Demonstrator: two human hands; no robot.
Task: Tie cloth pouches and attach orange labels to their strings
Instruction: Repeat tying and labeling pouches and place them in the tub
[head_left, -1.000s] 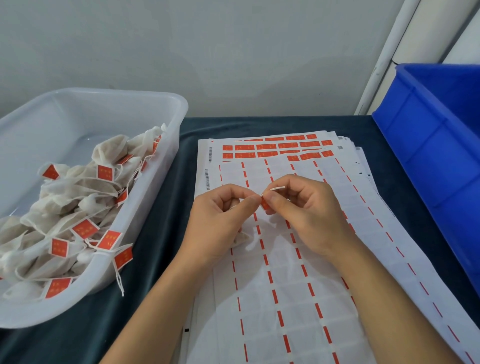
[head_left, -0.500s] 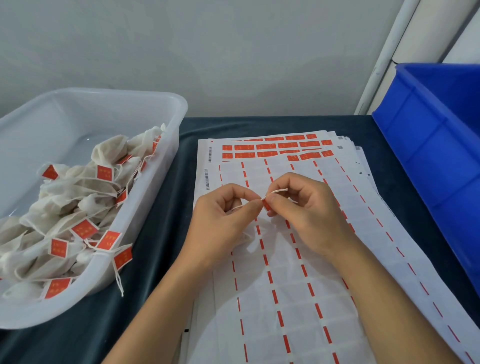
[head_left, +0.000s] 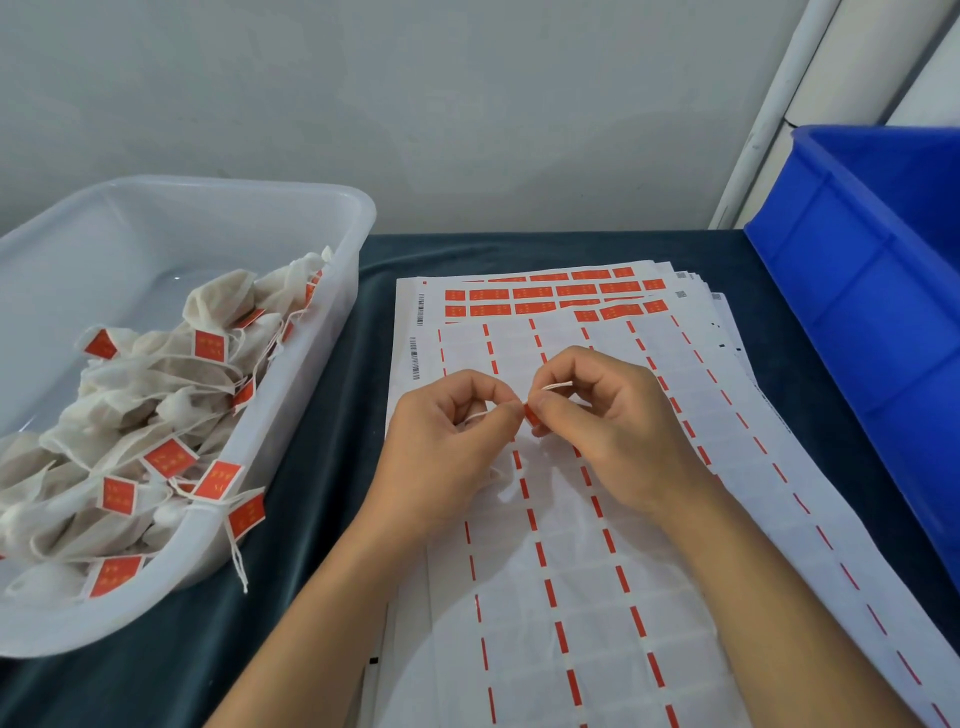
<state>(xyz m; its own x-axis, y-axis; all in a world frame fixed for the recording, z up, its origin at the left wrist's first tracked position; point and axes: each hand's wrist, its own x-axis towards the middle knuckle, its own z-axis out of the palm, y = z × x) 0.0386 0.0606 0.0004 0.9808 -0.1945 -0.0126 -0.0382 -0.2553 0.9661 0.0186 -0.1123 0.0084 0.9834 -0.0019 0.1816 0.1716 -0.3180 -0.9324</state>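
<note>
My left hand (head_left: 447, 441) and my right hand (head_left: 613, 431) meet over the label sheets (head_left: 571, 571) in the middle of the table. Between the fingertips of both hands sits a small orange label (head_left: 531, 414), folded around a thin white string (head_left: 557, 385) whose end pokes out above my right fingers. My right thumb and forefinger pinch the label; my left fingertips pinch the string beside it. A white cloth pouch (head_left: 493, 475) lies mostly hidden under my left palm.
A translucent white tub (head_left: 332, 218) on the left holds several tied pouches with orange labels (head_left: 171, 457). A blue crate (head_left: 872, 322) stands on the right. Unused orange labels (head_left: 550, 299) remain on the far sheets. Dark cloth covers the table (head_left: 322, 415).
My hands have closed together again, and the stretch of string seen between them half a second ago is now covered. The string end still sticks out above my right fingers.
</note>
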